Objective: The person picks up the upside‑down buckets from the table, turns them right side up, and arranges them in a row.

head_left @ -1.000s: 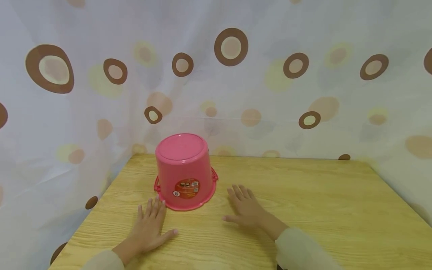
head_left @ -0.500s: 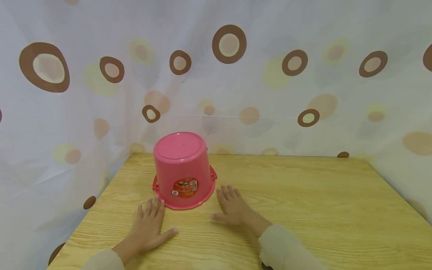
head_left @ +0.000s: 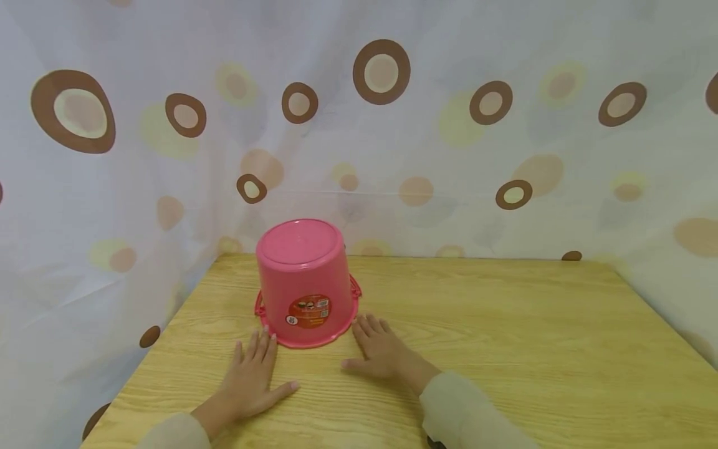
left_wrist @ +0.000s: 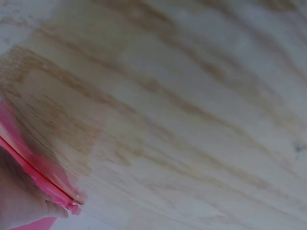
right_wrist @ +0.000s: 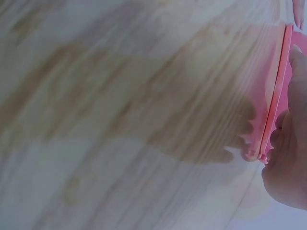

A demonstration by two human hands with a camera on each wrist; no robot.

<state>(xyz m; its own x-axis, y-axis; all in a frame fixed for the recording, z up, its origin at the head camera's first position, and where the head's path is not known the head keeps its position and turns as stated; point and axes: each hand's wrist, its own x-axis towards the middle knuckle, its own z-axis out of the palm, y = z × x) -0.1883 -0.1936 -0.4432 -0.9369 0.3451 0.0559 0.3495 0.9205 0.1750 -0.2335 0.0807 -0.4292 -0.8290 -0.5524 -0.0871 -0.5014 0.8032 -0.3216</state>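
Note:
A pink plastic bucket [head_left: 303,280] stands upside down towards the left of the table, base up, with a red-orange label [head_left: 310,312] facing me. Flat beside its front left rim lies my left hand [head_left: 249,377], fingers straight and fingertips close to the rim. To the front right of the bucket is my right hand [head_left: 378,350], its fingers extended and tips at or very near the rim; actual contact is hard to tell. Both wrist views catch part of the pink rim [left_wrist: 43,182] at the edge, next to the hand. Whatever is under the bucket is hidden.
The wood-grain table [head_left: 493,349] stretches away to the right of the bucket. A pale curtain [head_left: 437,149] with brown ring patterns hangs behind the table and along both sides. The bucket's handle [head_left: 356,288] shows low at its side.
My right hand has moved left across the table, up to the bucket's right front rim. The left hand and the bucket have hardly changed place.

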